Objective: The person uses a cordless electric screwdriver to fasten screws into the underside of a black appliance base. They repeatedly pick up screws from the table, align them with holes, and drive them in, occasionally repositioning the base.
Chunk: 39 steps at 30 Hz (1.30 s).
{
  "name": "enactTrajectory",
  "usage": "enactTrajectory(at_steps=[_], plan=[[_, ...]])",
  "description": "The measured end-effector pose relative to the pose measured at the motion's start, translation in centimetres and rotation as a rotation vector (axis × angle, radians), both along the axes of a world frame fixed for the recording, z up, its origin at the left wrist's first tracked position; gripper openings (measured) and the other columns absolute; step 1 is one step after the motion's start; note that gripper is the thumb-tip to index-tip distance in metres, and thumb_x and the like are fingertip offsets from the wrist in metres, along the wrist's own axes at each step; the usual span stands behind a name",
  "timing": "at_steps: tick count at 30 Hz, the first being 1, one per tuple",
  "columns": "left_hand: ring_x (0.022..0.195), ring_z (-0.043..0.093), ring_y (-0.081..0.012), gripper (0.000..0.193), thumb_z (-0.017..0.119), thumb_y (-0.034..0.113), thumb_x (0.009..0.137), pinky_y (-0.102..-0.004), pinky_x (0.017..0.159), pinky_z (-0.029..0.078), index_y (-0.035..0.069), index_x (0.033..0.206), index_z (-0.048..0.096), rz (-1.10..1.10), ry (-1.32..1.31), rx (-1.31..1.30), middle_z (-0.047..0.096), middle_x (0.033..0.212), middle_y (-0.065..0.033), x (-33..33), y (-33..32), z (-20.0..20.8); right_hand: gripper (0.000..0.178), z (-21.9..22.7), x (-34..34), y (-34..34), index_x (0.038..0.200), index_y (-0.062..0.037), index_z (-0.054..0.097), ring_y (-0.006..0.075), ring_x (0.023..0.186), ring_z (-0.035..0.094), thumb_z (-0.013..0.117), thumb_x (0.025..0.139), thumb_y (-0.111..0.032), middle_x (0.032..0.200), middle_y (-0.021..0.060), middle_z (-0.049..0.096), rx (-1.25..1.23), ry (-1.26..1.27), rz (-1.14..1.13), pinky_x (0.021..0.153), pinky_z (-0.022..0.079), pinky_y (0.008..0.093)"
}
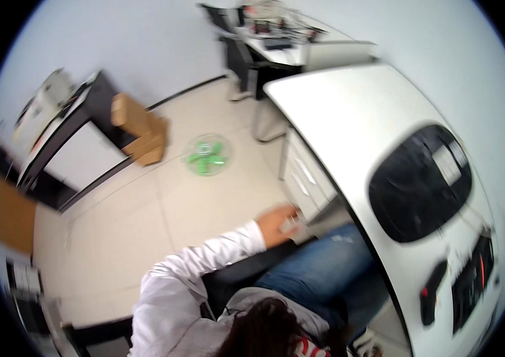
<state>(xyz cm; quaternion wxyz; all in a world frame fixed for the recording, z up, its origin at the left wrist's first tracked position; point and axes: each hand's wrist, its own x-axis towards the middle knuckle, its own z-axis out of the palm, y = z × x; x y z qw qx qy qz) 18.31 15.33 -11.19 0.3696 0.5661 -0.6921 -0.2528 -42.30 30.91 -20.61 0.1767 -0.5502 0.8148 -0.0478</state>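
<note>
My left hand (275, 226), at the end of a white sleeve, hovers over my lap beside the table's near edge. Its fingers are curled round a small pale thing (292, 225), too blurred to name. Jeans cover my legs (318, 262) just below and right of it. On the white table (336, 95) lies a large black rounded panel (422, 183) with a pale label. Nearer to me on the tabletop is a black handheld power tool (433, 294) with a red spot. My right hand is out of the picture.
A round fan part with green blades (206, 156) is on the tiled floor. Beside a cabinet (86, 152) stand brown cardboard boxes (145, 134). Black chairs (237, 62) and a cluttered desk (285, 53) are at the back. A long black case (472, 285) lies at the table's right.
</note>
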Motion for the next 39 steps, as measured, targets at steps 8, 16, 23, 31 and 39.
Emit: enactTrajectory(at_steps=[8, 16, 23, 31, 39], plan=[[0.091, 0.062, -0.042, 0.049, 0.058, 0.037, 0.078, -0.0475, 0.08, 0.051, 0.008, 0.118, 0.055, -0.035, -0.48, 0.72, 0.057, 0.106, -0.0273, -5.2, 0.6, -0.9, 0.039, -1.5, 6.2, -17.1, 0.115, -0.0036, 0.054, 0.0286, 0.087, 0.061, 0.059, 0.077, -0.013, 0.098, 0.016, 0.06, -0.017, 0.015, 0.207, 0.081, 0.049, 0.0358], [0.093, 0.062, -0.0384, 0.058, 0.063, 0.031, 0.072, -0.0453, 0.082, 0.05, 0.013, 0.126, 0.052, -0.175, -0.608, 1.04, 0.064, 0.102, -0.0225, -6.2, -3.2, -4.1, 0.04, -1.9, 8.7, -25.3, 0.117, -0.0047, 0.053, 0.0283, 0.087, 0.061, 0.059, 0.078, -0.013, 0.099, 0.0158, 0.061, -0.043, -0.026, 0.341, 0.081, 0.049, 0.0357], [0.09, 0.064, -0.0362, 0.046, 0.066, 0.031, 0.066, -0.0428, 0.079, 0.052, 0.01, 0.106, 0.066, -0.005, -0.567, 0.948, 0.066, 0.094, -0.0221, -6.2, -2.0, -4.4, 0.041, -2.0, 9.4, -28.2, 0.118, -0.0057, 0.052, 0.028, 0.087, 0.061, 0.059, 0.078, -0.013, 0.099, 0.0156, 0.061, -0.07, -0.039, 0.332, 0.08, 0.049, 0.0357], [0.1, 0.06, -0.0362, 0.048, 0.06, 0.036, 0.074, -0.0438, 0.085, 0.049, 0.006, 0.112, 0.061, -0.263, -0.562, 1.133, 0.064, 0.102, -0.0209, -6.0, -4.5, -4.3, 0.043, -2.5, 9.2, -31.1, 0.12, -0.0068, 0.051, 0.0278, 0.087, 0.061, 0.059, 0.079, -0.013, 0.099, 0.0153, 0.061, -0.071, -0.046, 0.328, 0.08, 0.049, 0.0356], [0.1, 0.06, -0.0355, 0.047, 0.059, 0.037, 0.076, -0.0439, 0.085, 0.048, 0.007, 0.112, 0.061, -0.242, -0.506, 1.212, 0.064, 0.103, -0.0201, -5.2, -5.4, -5.9, 0.044, -2.3, 7.7, -33.9, 0.122, -0.008, 0.05, 0.0275, 0.087, 0.061, 0.059, 0.079, -0.013, 0.1, 0.0151, 0.061, -0.055, -0.042, 0.33, 0.08, 0.049, 0.0356]])
